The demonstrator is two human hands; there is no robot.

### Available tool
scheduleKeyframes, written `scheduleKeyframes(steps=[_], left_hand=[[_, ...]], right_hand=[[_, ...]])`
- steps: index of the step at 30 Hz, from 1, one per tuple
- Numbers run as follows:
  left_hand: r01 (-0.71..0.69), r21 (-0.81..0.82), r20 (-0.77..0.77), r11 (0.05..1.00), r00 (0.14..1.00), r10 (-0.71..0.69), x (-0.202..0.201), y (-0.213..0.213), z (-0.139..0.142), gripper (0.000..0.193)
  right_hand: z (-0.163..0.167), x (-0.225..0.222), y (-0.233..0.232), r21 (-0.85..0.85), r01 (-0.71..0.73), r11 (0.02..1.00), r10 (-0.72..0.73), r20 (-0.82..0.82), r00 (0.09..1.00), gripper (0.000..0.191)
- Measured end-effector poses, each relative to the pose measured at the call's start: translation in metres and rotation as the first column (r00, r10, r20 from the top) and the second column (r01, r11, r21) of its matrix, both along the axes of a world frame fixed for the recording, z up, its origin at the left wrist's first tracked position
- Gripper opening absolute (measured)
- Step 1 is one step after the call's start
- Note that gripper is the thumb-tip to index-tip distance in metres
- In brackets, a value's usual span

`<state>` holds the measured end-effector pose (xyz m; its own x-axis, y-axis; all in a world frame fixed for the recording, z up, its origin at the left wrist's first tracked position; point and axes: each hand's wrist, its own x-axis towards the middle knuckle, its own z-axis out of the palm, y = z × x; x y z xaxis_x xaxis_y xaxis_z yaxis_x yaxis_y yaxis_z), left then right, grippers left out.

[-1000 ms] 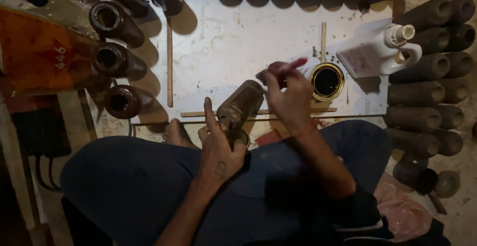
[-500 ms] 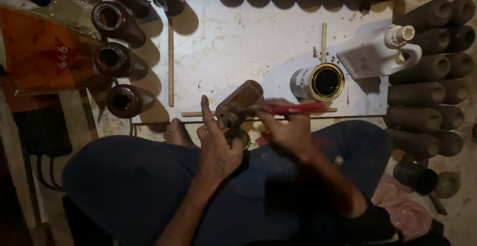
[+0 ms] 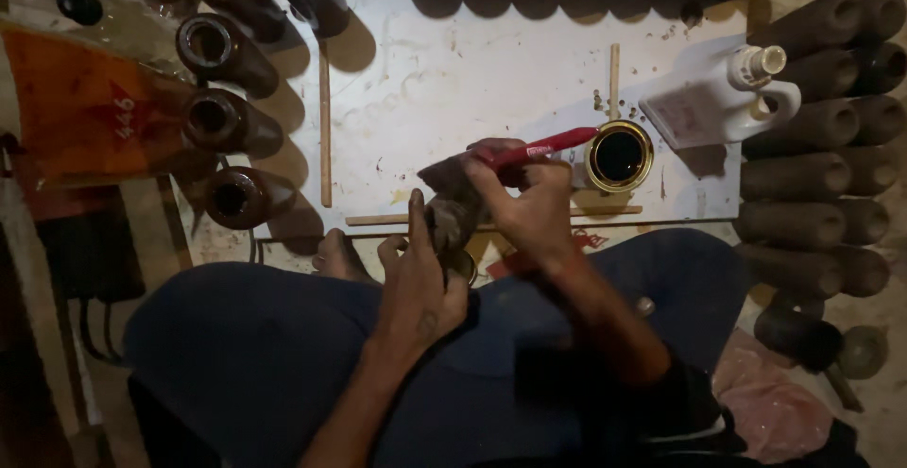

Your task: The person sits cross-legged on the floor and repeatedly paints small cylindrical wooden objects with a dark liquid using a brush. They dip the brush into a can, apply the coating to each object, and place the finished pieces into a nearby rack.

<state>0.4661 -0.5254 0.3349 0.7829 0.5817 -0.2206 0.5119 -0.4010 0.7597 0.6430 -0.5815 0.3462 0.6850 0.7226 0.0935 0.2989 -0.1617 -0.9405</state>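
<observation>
The person sits cross-legged on the floor, and dark blue trousers [image 3: 283, 355] fill the near part of the view. A bare foot [image 3: 338, 258] peeks out at the edge of the white board [image 3: 425, 81].

Just past the knees, the left hand [image 3: 420, 284] is curled around the near end of a brown clay tube [image 3: 452, 211]. The thumb sticks up along its side. The tube's long way runs from the lap up and away, with the far end tipped over the board's edge. The right hand [image 3: 534, 205] is right beside it, a little farther out and to the right. Its fingers are pinched shut on a red-handled brush [image 3: 539, 147]. The handle points right, toward the tin. The brush end sits on the far end of the tube, so the right hand is the one nearer to that end.

A small open tin of dark paint [image 3: 620, 155] stands on the board just right of the brush. Thin wooden sticks [image 3: 325, 128] lie on the board too. Farther right lies a white plastic jug [image 3: 723, 100].

On the left stand dark shiny tubes [image 3: 227, 119]. On the right, plain clay tubes [image 3: 812, 175] lie stacked.
</observation>
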Motion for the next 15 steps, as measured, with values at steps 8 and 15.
scheduleKeyframes(steps=[8, 15], left_hand=[[-0.018, 0.012, 0.135, 1.000, 0.991, 0.016, -0.001, 0.000, -0.002, 0.098], [0.103, 0.150, -0.029, 0.983, 0.995, -0.099, 0.001, -0.005, -0.003, 0.097]], right_hand=[[0.012, -0.009, -0.069, -0.242, -0.008, 0.970, -0.010, -0.074, 0.997, 0.021], [0.002, 0.012, -0.030, -0.184, -0.039, 0.982, 0.096, 0.312, 0.945, 0.019]])
